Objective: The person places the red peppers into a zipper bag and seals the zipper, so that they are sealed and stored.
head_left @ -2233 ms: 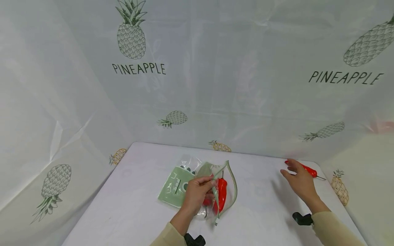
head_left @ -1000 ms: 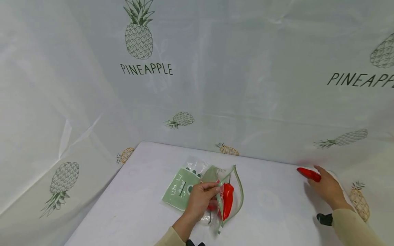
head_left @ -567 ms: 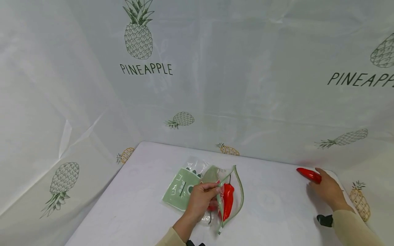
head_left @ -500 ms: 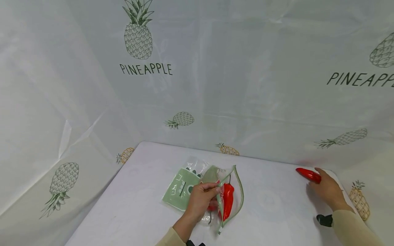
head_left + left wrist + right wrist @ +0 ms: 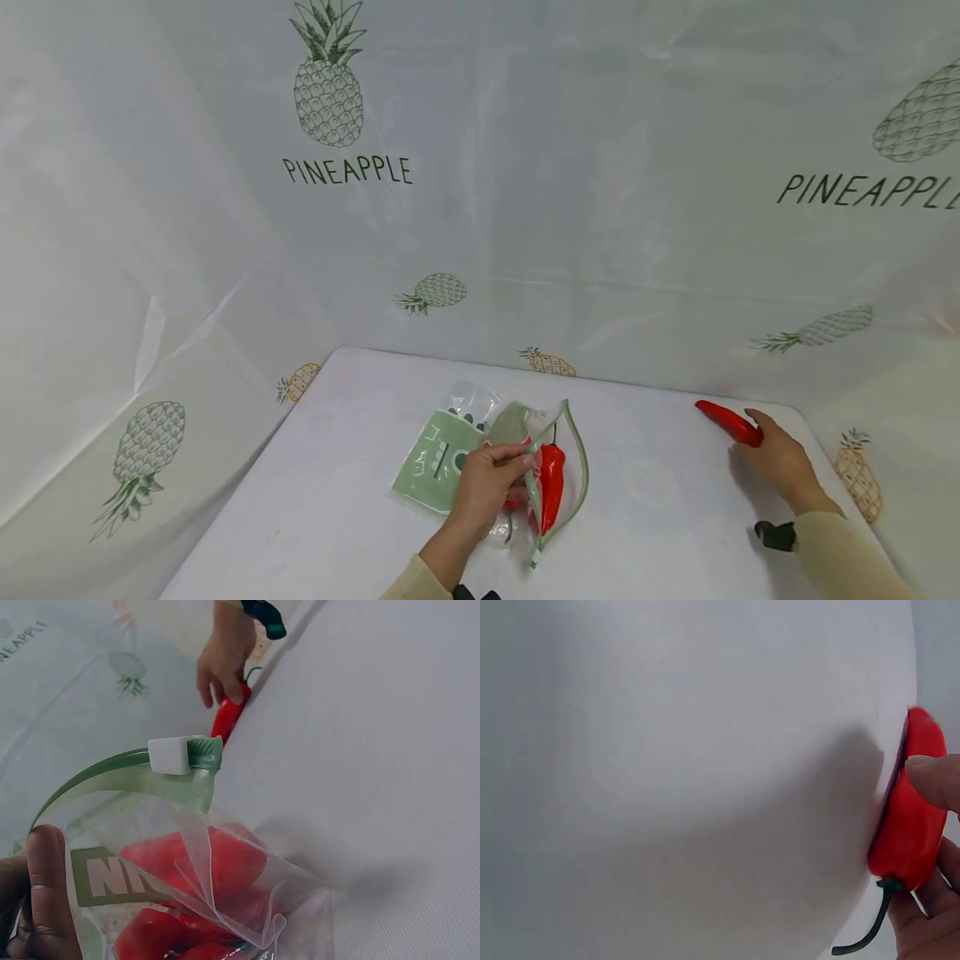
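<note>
My left hand (image 5: pixel 483 487) pinches the green-edged rim of a clear zip bag (image 5: pixel 579 479), whose mouth gapes toward the right. Inside the bag is a red chili pepper (image 5: pixel 552 483) with its stem up, and more red peppers (image 5: pixel 225 862) show through the plastic in the left wrist view. A white slider (image 5: pixel 169 755) sits at one end of the zip. At the back right of the table, my right hand (image 5: pixel 783 462) grips another red chili pepper (image 5: pixel 727 418) between thumb and fingers. Its green stem (image 5: pixel 877 922) hangs out in the right wrist view.
A flat green panel with a cartoon face (image 5: pixel 431 467) and clear plastic around it lies left of my left hand. The white table (image 5: pixel 300 500) ends at a pineapple-printed curtain (image 5: pixel 562 208) behind and at both sides.
My right hand has come down onto the chili pepper at the back right and taken hold of it. My left hand keeps its hold on the bag. The head view has shifted slightly.
</note>
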